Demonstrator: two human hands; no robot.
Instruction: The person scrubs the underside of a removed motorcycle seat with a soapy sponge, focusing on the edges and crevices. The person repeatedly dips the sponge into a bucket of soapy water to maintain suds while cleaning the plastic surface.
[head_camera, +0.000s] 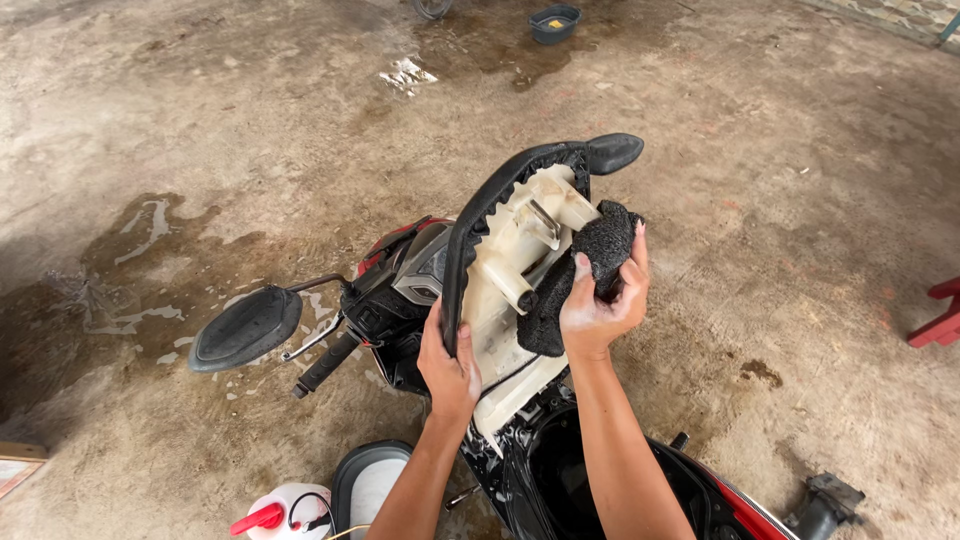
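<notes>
While the scooter seat stands hinged up at the centre of the frame, the scene reads as follows:

Seat: black scooter seat (470, 235) raised on edge, its cream plastic underside (505, 300) turned toward the camera, its black tail end at the upper centre.

Left hand: the left hand (449, 368) is clamped on the seat's left edge, fingers wrapped round the black rim, just below centre.

Right hand: the right hand (600, 305) is closed round a black sponge (600, 245), thumb and fingers pressed into it, right of centre.

Sponge: dark, coarse and wet-looking, pressed against the cream underside near a metal latch loop (545, 222).

Scooter: red and black scooter (400, 275) under the seat, with its open storage well (590, 480) at the lower centre.

Mirror: black mirror (245, 328) at the left of centre, on a thin stalk, with the handlebar grip (325, 365) just below it.

Lower left: white bottle with a red spray head (280, 515), beside a grey oval object that is cut off by the frame edge.

Floor: concrete floor (800, 200), with wet patches at the left and upper centre.

Top of frame: dark blue basin (555, 22) standing by a puddle.

Right edge: part of a red object, too little shown to tell what it is.
</notes>
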